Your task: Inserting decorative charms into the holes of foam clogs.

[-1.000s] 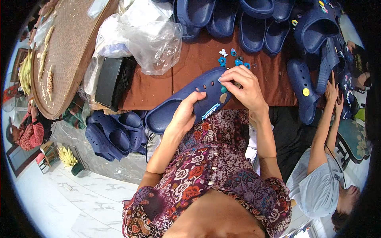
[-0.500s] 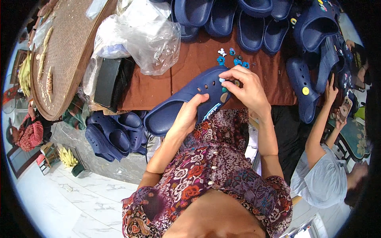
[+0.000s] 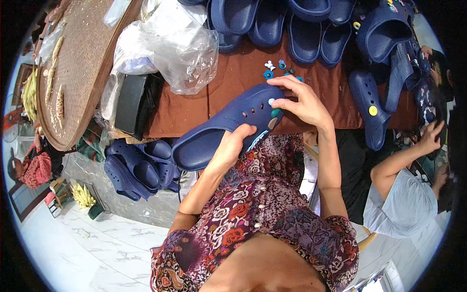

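Observation:
A navy clog (image 3: 209, 131) with round vent holes is held at a slant over the table's front edge. My left hand (image 3: 231, 148) is closed around its side, thumb on top and the other fingers hidden beneath. Over the toe, my right hand (image 3: 304, 104) has its thumb and forefinger spread apart. The thumb tip is against or right beside a small pale-blue shoe charm (image 3: 271, 101) in the upper. Next to it sit a green charm (image 3: 275, 112) and a tan one (image 3: 272, 123). A blue-and-white charm (image 3: 258, 140) runs along the clog's side.
Loose charms (image 3: 268, 74) lie on the brown cloth (image 3: 233, 73) beyond the toe. Navy clogs (image 3: 304, 36) line the back; another with a yellow button charm (image 3: 372, 111) stands right. A plastic bag (image 3: 187, 58), black case (image 3: 134, 104) and woven tray (image 3: 82, 63) are left.
My right thumb and forefinger have parted from their pinch at the pale-blue charm, which stays on the clog. The co-worker at right has lowered a raised arm.

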Demonstrator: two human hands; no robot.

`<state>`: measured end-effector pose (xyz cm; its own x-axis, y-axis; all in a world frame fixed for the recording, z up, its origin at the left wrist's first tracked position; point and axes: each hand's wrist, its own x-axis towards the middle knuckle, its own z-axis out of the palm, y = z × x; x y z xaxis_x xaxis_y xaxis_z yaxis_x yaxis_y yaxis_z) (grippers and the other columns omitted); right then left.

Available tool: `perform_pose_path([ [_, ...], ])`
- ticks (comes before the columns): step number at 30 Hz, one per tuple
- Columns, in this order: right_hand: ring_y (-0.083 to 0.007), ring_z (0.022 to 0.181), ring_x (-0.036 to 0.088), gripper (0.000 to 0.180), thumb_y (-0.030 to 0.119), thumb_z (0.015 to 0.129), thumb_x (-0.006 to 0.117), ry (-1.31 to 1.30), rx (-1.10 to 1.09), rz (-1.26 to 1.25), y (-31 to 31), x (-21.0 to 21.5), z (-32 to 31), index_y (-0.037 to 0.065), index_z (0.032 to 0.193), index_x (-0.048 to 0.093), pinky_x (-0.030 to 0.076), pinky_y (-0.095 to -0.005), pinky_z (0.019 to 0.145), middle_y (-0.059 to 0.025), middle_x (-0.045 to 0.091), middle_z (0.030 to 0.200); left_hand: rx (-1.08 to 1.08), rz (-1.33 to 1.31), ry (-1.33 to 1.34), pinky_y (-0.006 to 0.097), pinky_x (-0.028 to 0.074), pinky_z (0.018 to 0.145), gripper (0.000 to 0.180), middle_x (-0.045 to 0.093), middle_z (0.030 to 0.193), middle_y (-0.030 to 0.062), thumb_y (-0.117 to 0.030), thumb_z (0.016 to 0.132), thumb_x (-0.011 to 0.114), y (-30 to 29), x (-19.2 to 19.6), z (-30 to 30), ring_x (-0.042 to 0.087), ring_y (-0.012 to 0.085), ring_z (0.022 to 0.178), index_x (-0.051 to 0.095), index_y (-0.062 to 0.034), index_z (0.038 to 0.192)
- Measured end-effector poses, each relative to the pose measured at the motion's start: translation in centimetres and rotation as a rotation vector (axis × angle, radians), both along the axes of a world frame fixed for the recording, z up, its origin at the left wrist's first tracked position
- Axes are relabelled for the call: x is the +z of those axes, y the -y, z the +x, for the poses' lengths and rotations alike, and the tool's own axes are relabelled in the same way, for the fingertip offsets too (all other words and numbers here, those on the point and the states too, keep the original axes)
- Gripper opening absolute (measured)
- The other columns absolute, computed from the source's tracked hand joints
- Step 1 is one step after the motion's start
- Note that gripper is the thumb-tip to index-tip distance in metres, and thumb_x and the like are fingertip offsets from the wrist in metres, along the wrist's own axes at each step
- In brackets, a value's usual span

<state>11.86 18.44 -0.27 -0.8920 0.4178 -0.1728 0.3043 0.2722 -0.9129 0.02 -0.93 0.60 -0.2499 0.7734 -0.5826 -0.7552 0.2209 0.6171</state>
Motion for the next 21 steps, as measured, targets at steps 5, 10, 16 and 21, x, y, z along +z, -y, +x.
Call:
perform_pose_path([
  [5, -0.0189, 0.108, 0.060, 0.045, 0.011, 0.081, 0.077, 0.058, -0.002, -0.233, -0.7, -0.3, -0.1, 0.003, 0.123, 0.062, 0.050, -0.0353, 0.094, -0.0055, 0.062, 0.115, -0.034, -0.040, -0.095, 0.030, 0.046, 0.089, 0.037, 0.061, 0.111, 0.0064, -0.006, 0.082, 0.053, 0.8, -1.5, -0.2, 0.058, 0.0162, 0.098, 0.057, 0.0007, 0.118],
  [10, -0.0175, 0.107, 0.060, 0.045, 0.008, 0.078, 0.078, 0.071, 0.022, -0.311, -1.4, -0.4, -0.4, 0.003, 0.121, 0.063, 0.051, -0.0350, 0.095, -0.0046, 0.064, 0.113, -0.054, -0.104, -0.189, 0.032, 0.051, 0.087, 0.038, 0.066, 0.106, 0.0079, -0.003, 0.079, 0.054, 0.9, -1.7, -0.1, 0.063, 0.0179, 0.093, 0.061, 0.0013, 0.116],
  [16, -0.0203, 0.107, 0.060, 0.045, 0.011, 0.077, 0.080, 0.102, 0.024, -0.244, -1.4, 0.4, -0.9, 0.005, 0.118, 0.064, 0.052, -0.0370, 0.093, -0.0042, 0.064, 0.112, -0.048, -0.082, -0.216, 0.031, 0.050, 0.083, 0.032, 0.066, 0.103, 0.0067, -0.004, 0.079, 0.055, 0.8, -1.1, -0.4, 0.063, 0.0169, 0.090, 0.063, 0.0004, 0.110],
  [21, -0.0193, 0.101, 0.066, 0.037, 0.009, 0.073, 0.081, 0.092, 0.039, -0.182, -1.4, 0.9, -1.3, 0.004, 0.105, 0.064, 0.055, -0.0357, 0.085, -0.0050, 0.067, 0.107, -0.068, -0.124, -0.200, 0.029, 0.047, 0.080, 0.029, 0.064, 0.096, 0.0037, -0.004, 0.074, 0.057, 0.8, -0.3, -0.7, 0.058, 0.0149, 0.087, 0.062, -0.0008, 0.103],
])
